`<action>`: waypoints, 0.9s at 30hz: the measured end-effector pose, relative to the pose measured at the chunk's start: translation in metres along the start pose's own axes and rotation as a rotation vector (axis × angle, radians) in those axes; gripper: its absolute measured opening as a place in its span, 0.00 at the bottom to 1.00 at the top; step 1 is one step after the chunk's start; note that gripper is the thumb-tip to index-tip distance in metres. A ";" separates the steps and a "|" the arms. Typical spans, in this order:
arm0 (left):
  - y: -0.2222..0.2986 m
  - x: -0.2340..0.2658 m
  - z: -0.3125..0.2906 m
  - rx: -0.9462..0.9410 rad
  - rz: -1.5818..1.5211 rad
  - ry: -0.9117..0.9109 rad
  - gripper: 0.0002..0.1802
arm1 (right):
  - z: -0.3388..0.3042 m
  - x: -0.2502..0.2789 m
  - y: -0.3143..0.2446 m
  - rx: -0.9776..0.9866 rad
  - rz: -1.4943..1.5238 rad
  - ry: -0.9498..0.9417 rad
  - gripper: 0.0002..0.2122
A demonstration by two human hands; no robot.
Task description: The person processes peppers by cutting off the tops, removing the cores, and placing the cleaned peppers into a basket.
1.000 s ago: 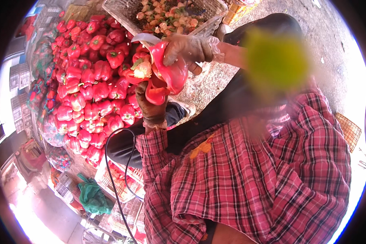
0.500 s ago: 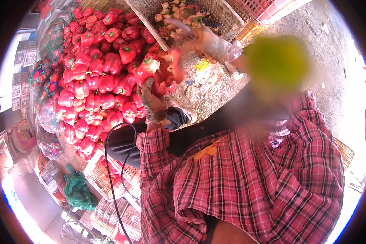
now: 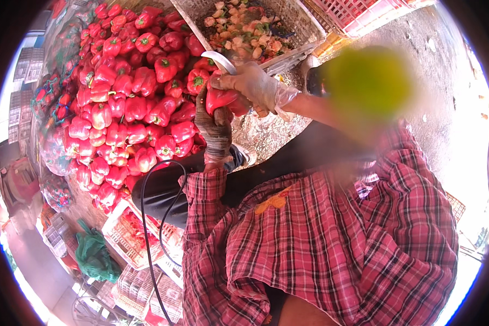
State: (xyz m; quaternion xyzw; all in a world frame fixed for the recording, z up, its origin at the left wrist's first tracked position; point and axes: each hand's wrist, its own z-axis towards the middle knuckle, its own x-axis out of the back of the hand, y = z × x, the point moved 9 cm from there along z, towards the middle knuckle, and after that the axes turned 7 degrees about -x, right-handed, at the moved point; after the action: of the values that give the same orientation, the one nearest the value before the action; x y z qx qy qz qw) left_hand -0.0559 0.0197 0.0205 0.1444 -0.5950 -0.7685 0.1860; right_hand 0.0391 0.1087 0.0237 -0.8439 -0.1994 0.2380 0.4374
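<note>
A red bell pepper [image 3: 225, 101] is in my gloved left hand [image 3: 214, 129], whose fingers wrap round it from below and the left. My right hand [image 3: 255, 86], in a thin clear glove over a stained one, grips a knife [image 3: 220, 61]. Its pale curved blade points up and left, above the pepper. The knife's handle is mostly hidden in my fist. Fingers of my right hand lie against the pepper's upper right side and cover part of it. Just left of both hands rises a large heap of red bell peppers [image 3: 122, 103].
Beyond my hands stands a pale crate [image 3: 304, 46] holding many cut pepper cores. A red crate [image 3: 358, 16] is at the far right. Near left are a crate with red pieces [image 3: 119, 231], a green net bag [image 3: 95, 255] and a black cable [image 3: 146, 233]. A yellow-green blur hides part of my right forearm.
My right hand and knife have come from near the crate back to the pepper. The ragged, opened flesh and pale core seen earlier in my left hand no longer show.
</note>
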 end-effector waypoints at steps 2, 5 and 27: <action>-0.018 -0.004 -0.002 0.079 -0.106 0.041 0.29 | 0.003 0.004 -0.005 0.086 -0.015 0.026 0.18; -0.035 0.006 -0.003 0.116 -0.121 0.110 0.23 | 0.013 0.011 0.005 -0.041 -0.291 0.057 0.18; -0.084 0.060 -0.017 0.620 -0.531 0.554 0.10 | 0.030 0.004 0.024 0.223 -0.722 0.128 0.27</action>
State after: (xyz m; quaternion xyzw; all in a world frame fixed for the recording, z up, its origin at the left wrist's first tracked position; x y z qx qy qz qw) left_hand -0.1110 -0.0038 -0.0655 0.5385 -0.6666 -0.5087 0.0833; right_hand 0.0279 0.1173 -0.0120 -0.6798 -0.4289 0.0357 0.5938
